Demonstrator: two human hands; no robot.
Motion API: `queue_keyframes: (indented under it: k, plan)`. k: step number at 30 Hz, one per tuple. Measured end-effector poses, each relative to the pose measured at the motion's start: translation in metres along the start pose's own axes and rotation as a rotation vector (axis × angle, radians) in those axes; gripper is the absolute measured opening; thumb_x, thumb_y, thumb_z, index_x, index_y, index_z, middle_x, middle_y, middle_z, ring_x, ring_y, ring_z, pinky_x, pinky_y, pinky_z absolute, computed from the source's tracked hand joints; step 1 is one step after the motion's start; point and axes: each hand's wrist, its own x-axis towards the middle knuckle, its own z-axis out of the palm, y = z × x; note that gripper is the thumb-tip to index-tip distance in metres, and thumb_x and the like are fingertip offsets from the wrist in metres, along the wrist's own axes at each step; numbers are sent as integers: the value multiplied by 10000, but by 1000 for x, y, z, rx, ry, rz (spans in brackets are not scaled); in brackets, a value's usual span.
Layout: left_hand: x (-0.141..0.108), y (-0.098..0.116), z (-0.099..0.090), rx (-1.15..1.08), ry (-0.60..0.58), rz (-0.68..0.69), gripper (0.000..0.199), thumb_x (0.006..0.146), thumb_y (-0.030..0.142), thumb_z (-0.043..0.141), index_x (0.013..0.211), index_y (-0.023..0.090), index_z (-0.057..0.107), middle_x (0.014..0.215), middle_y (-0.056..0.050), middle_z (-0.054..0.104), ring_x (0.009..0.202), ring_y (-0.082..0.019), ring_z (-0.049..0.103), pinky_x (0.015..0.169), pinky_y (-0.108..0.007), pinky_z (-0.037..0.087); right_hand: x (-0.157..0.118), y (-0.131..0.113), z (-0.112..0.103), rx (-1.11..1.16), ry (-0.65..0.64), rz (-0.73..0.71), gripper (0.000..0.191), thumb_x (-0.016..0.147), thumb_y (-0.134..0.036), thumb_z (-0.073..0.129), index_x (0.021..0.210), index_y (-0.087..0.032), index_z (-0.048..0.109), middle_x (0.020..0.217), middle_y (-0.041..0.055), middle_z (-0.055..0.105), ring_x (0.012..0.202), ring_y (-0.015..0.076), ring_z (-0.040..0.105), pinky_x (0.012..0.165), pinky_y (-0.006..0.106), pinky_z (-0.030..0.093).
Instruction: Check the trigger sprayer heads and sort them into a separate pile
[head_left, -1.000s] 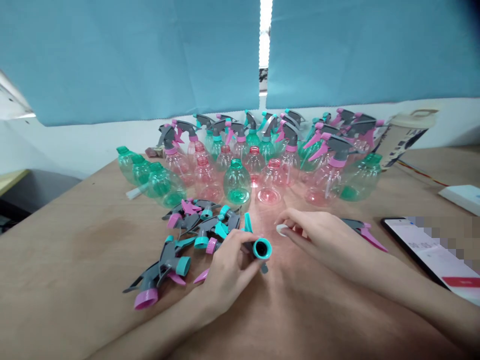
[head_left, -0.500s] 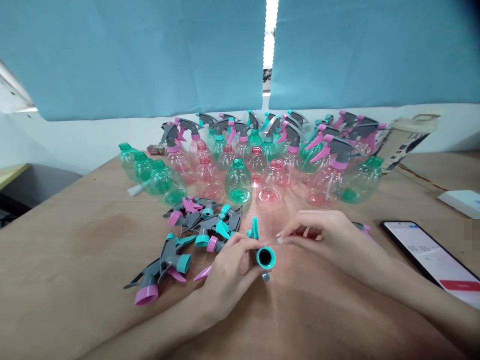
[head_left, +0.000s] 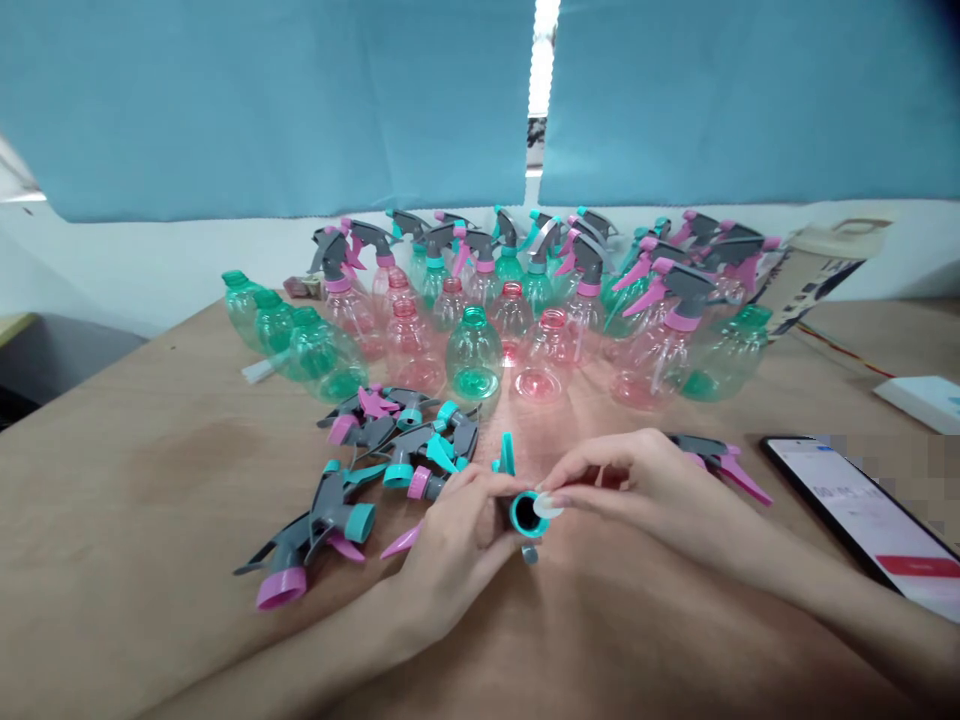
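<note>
My left hand [head_left: 457,545] is closed round a grey spray head with a teal collar [head_left: 529,514], whose round opening faces me. A teal trigger [head_left: 508,454] sticks up above the fingers. Between the thumb and fingertips of my right hand [head_left: 630,480] is a small translucent white disc [head_left: 548,506], at the right edge of the collar's opening. Several loose spray heads [head_left: 405,440] in grey, teal and pink lie left of my hands. Another grey and pink spray head [head_left: 724,462] lies behind my right wrist.
Several open green bottles [head_left: 474,355] and pink bottles [head_left: 551,350] stand across the table [head_left: 187,500], with bottles bearing spray heads among and behind them. A phone [head_left: 862,520] lies at the right. Behind it are a white box [head_left: 922,402] and a cream container [head_left: 821,275].
My right hand has moved left and brought the white disc to the collar's edge. The spray head behind my right wrist shows more. The camera view has shifted slightly.
</note>
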Motion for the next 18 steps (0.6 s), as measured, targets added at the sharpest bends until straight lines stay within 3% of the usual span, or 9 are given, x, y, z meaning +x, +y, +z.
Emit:
queue_keyframes:
  k: [7,18]
  plan:
    - [0,-1,3,13,26,-15,240,797,223,661,1011,266,561,898,21,640,804,-157,595,730,-269,471,0,1,10,-36,5,-97,168,857,-228,556,852,-242,723,813,-22,721,674,117,616,555,216,418]
    - [-5,-4,7,-11,-22,-25,290,801,208,655,1060,270,541,979,23,646,869,-150,607,745,-253,474,0,6,16,-156,48,-212,142,836,-168,598,816,-224,727,762,-16,681,620,90,559,561,202,404]
